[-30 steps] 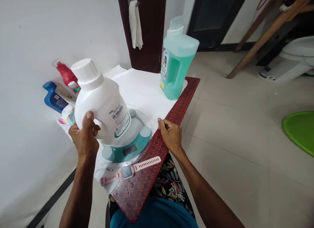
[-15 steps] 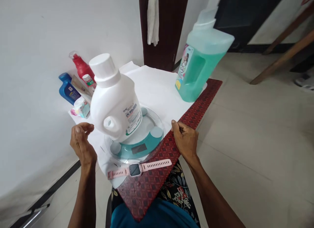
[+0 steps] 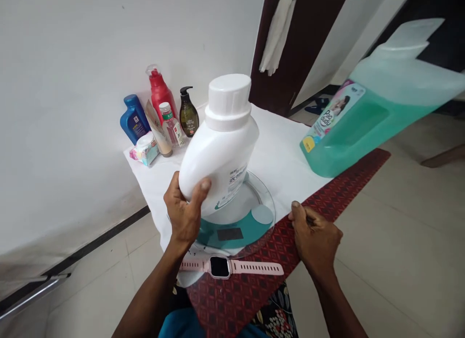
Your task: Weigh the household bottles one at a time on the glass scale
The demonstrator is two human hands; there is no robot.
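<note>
With my left hand [image 3: 183,216] I grip the low side of the white bottle [image 3: 222,156], thumb across its front, its base over the glass scale [image 3: 207,235], though I cannot tell whether they touch. My right hand [image 3: 317,238] is curled into a loose fist at the table's red patterned border [image 3: 350,185], with the pink watch [image 3: 220,267] lying just before the scale and the green bottle [image 3: 358,127] beyond my fist.

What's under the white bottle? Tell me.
A scale lies under the white bottle; its display shows in front. The bottle hides part of the scale's top; whether they touch cannot be seen.
</note>
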